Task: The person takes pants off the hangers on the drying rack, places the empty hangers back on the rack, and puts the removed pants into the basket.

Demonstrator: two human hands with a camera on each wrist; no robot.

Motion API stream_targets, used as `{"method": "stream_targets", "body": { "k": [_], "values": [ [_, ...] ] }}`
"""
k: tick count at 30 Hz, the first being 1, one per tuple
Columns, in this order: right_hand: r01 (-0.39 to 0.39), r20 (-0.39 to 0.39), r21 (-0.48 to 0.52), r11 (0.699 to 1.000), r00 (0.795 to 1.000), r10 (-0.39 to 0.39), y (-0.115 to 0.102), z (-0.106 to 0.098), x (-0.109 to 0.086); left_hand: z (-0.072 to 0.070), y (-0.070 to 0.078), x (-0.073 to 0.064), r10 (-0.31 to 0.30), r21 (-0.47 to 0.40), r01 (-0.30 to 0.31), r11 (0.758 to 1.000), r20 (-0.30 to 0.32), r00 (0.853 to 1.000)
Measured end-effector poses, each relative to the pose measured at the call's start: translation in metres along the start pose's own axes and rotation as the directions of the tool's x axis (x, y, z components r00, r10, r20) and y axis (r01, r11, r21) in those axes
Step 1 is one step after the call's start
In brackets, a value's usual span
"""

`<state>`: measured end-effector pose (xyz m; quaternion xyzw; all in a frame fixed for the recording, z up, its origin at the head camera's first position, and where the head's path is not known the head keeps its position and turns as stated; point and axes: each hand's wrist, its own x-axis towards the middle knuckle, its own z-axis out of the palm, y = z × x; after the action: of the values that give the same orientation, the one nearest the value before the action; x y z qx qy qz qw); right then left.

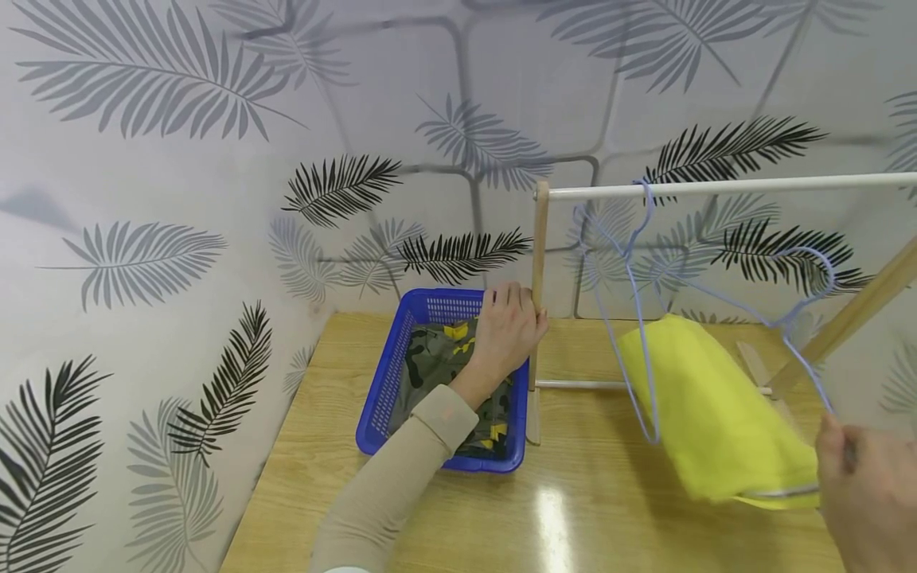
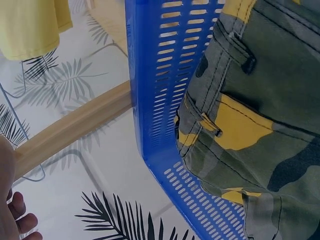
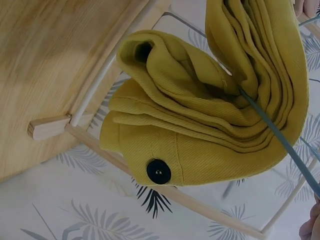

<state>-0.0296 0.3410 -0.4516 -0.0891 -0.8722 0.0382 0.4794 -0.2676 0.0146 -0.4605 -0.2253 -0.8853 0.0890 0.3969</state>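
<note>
Leaf-print wall (image 1: pixel 172 263) at the back, one wooden table (image 1: pixel 301 477) under it. Two hangers in view, two garments, one basket, one rack.

Rack count: one white rail (image 1: pixel 788 184) on top, one white lower bar (image 1: pixel 580 385), two wooden posts (image 1: pixel 540 247).

My left hand (image 1: pixel 507 328) is curled round the left-hand post of the two, just above the basket's edge. My right hand (image 1: pixel 870 489) pinches one end of a blue hanger (image 3: pixel 282 142); it's blurred in the head view, but the wrist view shows fingers on the hanger.

One yellow garment (image 1: pixel 716 414), folded in several layers, is draped on that hanger, raised over the table, one dark button (image 3: pixel 158 171) showing. Other hanger (image 1: pixel 636 310), also blue, hooks over the rail, left of the yellow cloth.

Blue basket (image 1: pixel 372 398): one, sits on the table just left of the rack. One camo garment (image 1: pixel 437 358) visible inside it, green, black and yellow. Can't tell if more lies underneath.
</note>
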Motion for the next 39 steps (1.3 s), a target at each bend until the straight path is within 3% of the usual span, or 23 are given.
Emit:
{"method": "stream_targets", "body": {
  "k": [5,10,13,16,19,22,25,29,31,35,39],
  "values": [
    [0.075,-0.085,0.053,0.996,0.994,-0.071,0.004,0.005,-0.003,-0.001,0.001,0.000,-0.021,-0.012,0.021,1.000,0.021,1.000],
    [0.148,-0.098,0.092,0.985,0.985,-0.139,0.008,0.005,-0.003,-0.009,0.004,-0.003,-0.099,-0.088,0.111,0.990,0.130,0.986],
    [0.139,-0.092,0.106,0.985,0.987,-0.130,0.007,0.004,-0.003,-0.016,0.005,-0.006,-0.148,-0.146,0.175,0.974,0.178,0.973],
    [0.107,-0.094,0.110,0.988,0.991,-0.097,0.003,0.004,-0.005,-0.021,0.007,-0.009,-0.180,-0.188,0.213,0.959,0.181,0.967],
    [0.070,-0.089,0.106,0.992,0.994,-0.060,-0.001,0.002,-0.008,-0.027,0.009,-0.013,-0.211,-0.247,0.253,0.936,0.185,0.960],
    [0.037,-0.074,0.106,0.994,0.997,-0.030,-0.004,0.001,-0.010,-0.033,0.013,-0.019,-0.241,-0.346,0.318,0.883,0.248,0.938],
    [0.014,-0.077,0.119,0.993,0.997,-0.005,-0.006,0.001,-0.010,-0.041,0.019,-0.026,-0.257,-0.458,0.409,0.789,0.359,0.897],
    [0.005,-0.103,0.153,0.988,0.995,0.011,-0.009,0.002,-0.010,-0.052,0.029,-0.035,-0.258,-0.569,0.525,0.633,0.485,0.836],
    [0.008,-0.121,0.176,0.984,0.993,0.013,-0.010,0.002,-0.009,-0.057,0.034,-0.039,-0.259,-0.611,0.566,0.553,0.520,0.814],
    [-0.008,-0.133,0.197,0.980,0.991,0.035,-0.013,0.002,-0.010,-0.063,0.045,-0.044,-0.251,-0.689,0.630,0.359,0.579,0.776],
    [-0.020,-0.151,0.228,0.973,0.987,0.055,-0.015,0.001,-0.010,-0.061,0.057,-0.052,-0.218,-0.735,0.665,0.133,0.633,0.743]
  ]
}}
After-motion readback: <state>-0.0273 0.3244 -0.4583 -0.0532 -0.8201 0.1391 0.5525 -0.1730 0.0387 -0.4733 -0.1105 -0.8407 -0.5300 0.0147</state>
